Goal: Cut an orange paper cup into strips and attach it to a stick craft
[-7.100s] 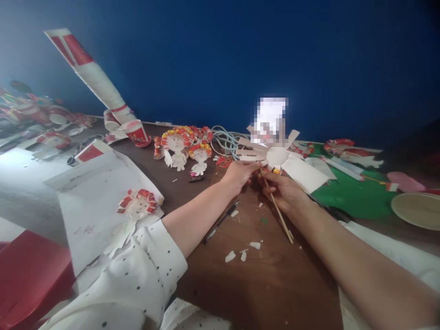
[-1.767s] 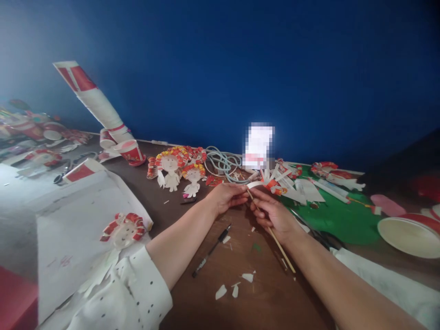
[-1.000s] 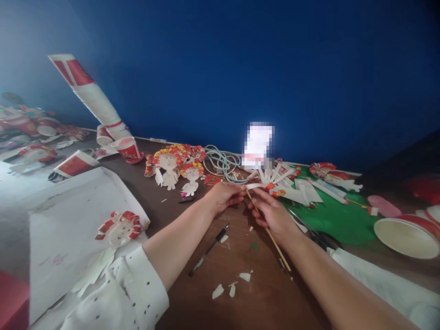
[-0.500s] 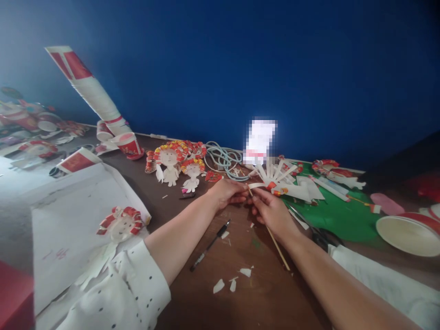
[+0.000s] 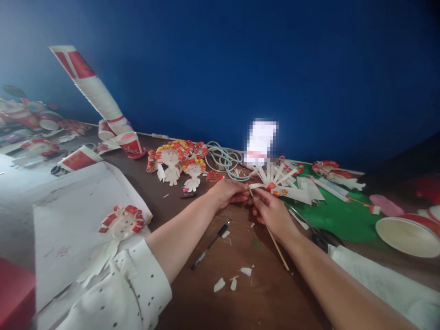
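My left hand (image 5: 229, 193) is closed at the fingertips, close to the end of a white paper strip. My right hand (image 5: 273, 213) is closed around a thin wooden stick (image 5: 277, 250), which slants down toward me under the palm. The strip's end meets the top of the stick between both hands. That strip belongs to a paper cutout (image 5: 292, 192) with a fan of white strips, some rolled into red and orange curls, lying just beyond my right hand. My fingers partly hide where strip and stick touch.
A black pen (image 5: 211, 245) and paper scraps (image 5: 219, 285) lie on the brown table. Scissors (image 5: 325, 237) rest by the green sheet (image 5: 354, 222). Finished paper dolls (image 5: 171, 172), a cable (image 5: 225, 158) and a lit screen (image 5: 260, 142) stand behind. A paper bowl (image 5: 407, 236) sits right.
Both hands keep almost the same place and grip on the strip and stick. The view has shifted very slightly.
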Available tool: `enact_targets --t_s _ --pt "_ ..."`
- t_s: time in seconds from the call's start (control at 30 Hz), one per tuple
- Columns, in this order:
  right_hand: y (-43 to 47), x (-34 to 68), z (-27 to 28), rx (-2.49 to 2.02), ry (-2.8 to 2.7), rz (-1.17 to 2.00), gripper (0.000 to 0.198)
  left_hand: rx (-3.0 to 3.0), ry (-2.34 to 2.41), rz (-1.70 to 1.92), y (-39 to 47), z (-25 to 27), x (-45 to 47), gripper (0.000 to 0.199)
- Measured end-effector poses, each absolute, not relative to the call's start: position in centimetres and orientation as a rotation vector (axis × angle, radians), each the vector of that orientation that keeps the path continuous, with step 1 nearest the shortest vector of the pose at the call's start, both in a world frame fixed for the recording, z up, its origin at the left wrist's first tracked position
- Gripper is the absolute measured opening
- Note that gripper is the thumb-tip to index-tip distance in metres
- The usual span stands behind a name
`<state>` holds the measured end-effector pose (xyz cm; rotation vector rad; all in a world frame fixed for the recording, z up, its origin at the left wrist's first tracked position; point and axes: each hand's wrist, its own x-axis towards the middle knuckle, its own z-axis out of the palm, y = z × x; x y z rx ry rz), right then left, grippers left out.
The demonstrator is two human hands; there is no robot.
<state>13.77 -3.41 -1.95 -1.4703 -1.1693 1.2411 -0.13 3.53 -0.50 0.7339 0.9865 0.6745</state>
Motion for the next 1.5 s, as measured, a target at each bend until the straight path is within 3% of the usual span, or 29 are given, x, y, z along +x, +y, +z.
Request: enact_targets --t_s 0.67,1.5 --pt "-3.5 13.7 -2.5 -1.488 -1.254 1.153 0.050 0.690 1.043 0.704 3.4 -0.3 0.3 0.012" --pt "-3.6 13.3 -2.5 -1.461 -1.301 1.149 0.044 0.701 1.107 0.756 3.2 -0.7 0.8 0.009"
